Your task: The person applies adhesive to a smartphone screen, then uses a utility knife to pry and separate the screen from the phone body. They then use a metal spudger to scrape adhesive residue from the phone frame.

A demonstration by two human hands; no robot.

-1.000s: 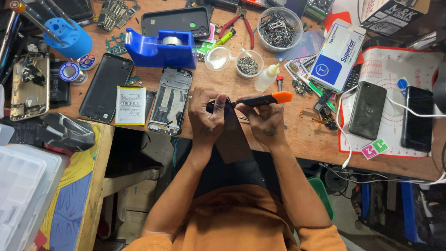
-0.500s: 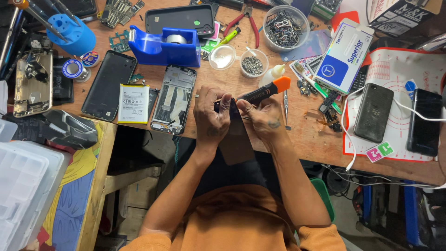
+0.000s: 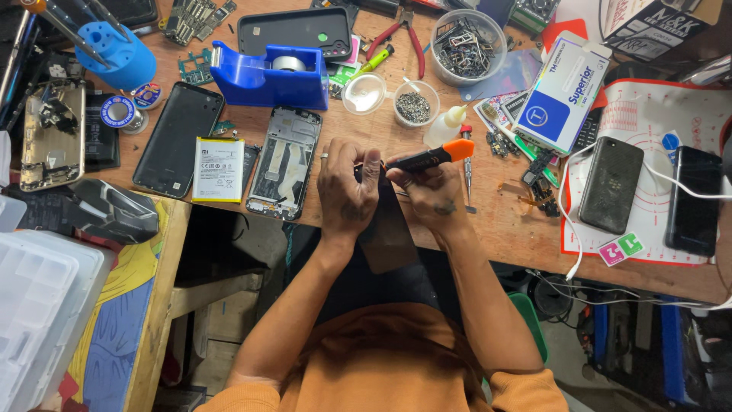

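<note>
My left hand [image 3: 347, 187] presses down on the top end of a dark phone [image 3: 387, 233] that lies at the near edge of the wooden bench [image 3: 488, 221]. A ring sits on one of its fingers. My right hand [image 3: 428, 191] grips a black screwdriver with an orange cap [image 3: 431, 156], held nearly flat, its tip pointing left to the phone's top under my left fingers. The tip itself is hidden. An opened phone frame [image 3: 284, 162] and a white battery [image 3: 218, 168] lie just left of my left hand.
A blue tape dispenser [image 3: 271, 76], a black back cover [image 3: 178, 137], two small dishes of screws [image 3: 415, 103], a clear tub of parts [image 3: 467, 34], a glue bottle [image 3: 444, 126], a blue-white box [image 3: 564, 91] and two phones on a white mat [image 3: 648, 114] crowd the bench. Clear plastic bins [image 3: 38, 305] stand at lower left.
The screwdriver's orange end has tipped up and then settled a little flatter. Both hands stay on the dark phone in the same place.
</note>
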